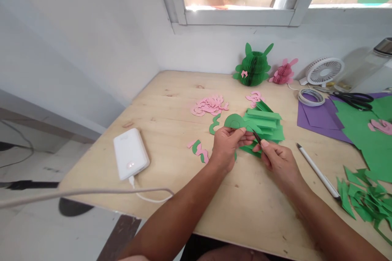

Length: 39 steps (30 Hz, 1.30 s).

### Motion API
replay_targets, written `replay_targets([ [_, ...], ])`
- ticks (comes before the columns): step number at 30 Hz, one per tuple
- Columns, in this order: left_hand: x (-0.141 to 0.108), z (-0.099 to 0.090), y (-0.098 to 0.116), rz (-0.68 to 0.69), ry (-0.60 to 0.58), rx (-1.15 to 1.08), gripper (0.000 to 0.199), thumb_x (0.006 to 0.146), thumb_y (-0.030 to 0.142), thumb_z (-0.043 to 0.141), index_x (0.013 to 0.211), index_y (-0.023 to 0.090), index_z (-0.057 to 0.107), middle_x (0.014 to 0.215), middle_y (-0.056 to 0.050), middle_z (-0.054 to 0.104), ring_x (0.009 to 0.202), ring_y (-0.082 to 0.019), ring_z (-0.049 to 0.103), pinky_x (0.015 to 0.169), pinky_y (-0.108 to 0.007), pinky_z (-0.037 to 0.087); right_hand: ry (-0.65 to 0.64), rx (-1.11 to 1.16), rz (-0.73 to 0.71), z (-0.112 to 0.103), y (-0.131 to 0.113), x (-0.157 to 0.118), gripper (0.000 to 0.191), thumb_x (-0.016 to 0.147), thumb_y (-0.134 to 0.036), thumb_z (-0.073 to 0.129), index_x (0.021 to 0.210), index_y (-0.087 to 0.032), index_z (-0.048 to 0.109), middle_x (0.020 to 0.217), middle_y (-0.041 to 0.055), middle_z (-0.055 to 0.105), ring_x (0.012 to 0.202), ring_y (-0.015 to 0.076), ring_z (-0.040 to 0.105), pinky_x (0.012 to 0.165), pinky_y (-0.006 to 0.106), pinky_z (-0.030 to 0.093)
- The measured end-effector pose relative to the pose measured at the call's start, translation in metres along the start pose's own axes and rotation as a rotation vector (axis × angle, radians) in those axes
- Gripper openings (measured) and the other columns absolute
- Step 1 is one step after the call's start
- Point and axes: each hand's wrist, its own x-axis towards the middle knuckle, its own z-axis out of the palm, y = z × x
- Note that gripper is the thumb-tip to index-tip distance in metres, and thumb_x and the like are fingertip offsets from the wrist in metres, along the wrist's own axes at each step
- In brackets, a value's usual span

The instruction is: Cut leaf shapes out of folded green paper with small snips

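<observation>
My left hand (227,147) pinches a rounded green paper cutout (234,122) at its lower edge. My right hand (278,164) is shut on a thin dark pointed tool (256,137), perhaps tweezers, whose tip meets the green paper near my left fingers. Just behind my hands lies a stack of green paper strips (263,124), partly hidden by the cutout and my fingers. To the left of my left hand are a curled green paper piece (214,124), a pile of pink paper cutouts (210,105), and mixed pink and green scraps (197,151).
On the pine table (171,130) stand a green honeycomb paper figure (253,67), a pink one (283,72), and a white fan (324,71). A white power bank (131,153), tape roll (310,97), black scissors (353,100), purple paper (318,116), and green scraps (361,195) lie about.
</observation>
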Motion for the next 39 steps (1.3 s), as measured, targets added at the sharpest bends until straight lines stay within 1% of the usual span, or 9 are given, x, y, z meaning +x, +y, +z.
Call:
replay_targets([
  [12,-0.0002,0.0008,0.0003,-0.004,0.005,0.017,0.019,0.064,0.027,0.074,0.067,0.011,0.064,0.068,-0.011,0.072,0.066,-0.021,0.070,0.061,-0.028,0.053,-0.003,-0.003,0.010,-0.0005,0.0034,0.0005,0.048,0.083,-0.058,0.056,0.067,-0.014,0.066,0.046,-0.0051,0.035,0.044,0.0091,0.027,0.043,0.025,0.019],
  [22,-0.0001,0.0006,0.0003,-0.004,0.005,0.016,0.021,0.063,0.028,0.075,0.068,0.011,0.064,0.067,-0.010,0.072,0.066,-0.021,0.070,0.062,-0.028,0.053,-0.002,-0.006,0.017,-0.0002,0.0064,0.0024,0.049,0.082,-0.060,0.055,0.068,-0.014,0.066,0.046,-0.0061,0.033,0.044,0.0084,0.025,0.044,0.025,0.017],
  [27,0.0002,0.0000,-0.0005,-0.002,0.003,0.010,0.019,0.063,0.026,0.073,0.068,0.011,0.064,0.066,-0.010,0.071,0.065,-0.020,0.070,0.062,-0.028,0.054,0.001,-0.015,0.010,-0.0006,0.0048,0.0021,0.049,0.082,-0.060,0.055,0.068,-0.014,0.066,0.046,-0.0063,0.032,0.044,0.0083,0.025,0.044,0.025,0.017],
  [34,0.0000,0.0000,0.0001,-0.004,0.009,0.014,0.023,0.062,0.029,0.076,0.069,0.011,0.064,0.067,-0.010,0.071,0.067,-0.021,0.070,0.063,-0.029,0.054,0.009,-0.030,0.024,-0.0002,0.0020,0.0010,0.051,0.080,-0.062,0.056,0.068,-0.014,0.066,0.046,-0.0063,0.032,0.044,0.0083,0.025,0.043,0.025,0.016],
  [39,0.0008,-0.0002,-0.0001,-0.004,0.002,0.007,0.021,0.063,0.027,0.075,0.069,0.010,0.064,0.066,-0.010,0.071,0.064,-0.020,0.070,0.061,-0.028,0.053,0.024,-0.038,0.019,0.0006,0.0020,0.0010,0.051,0.079,-0.062,0.056,0.067,-0.014,0.066,0.045,-0.0064,0.032,0.044,0.0082,0.024,0.043,0.024,0.016],
])
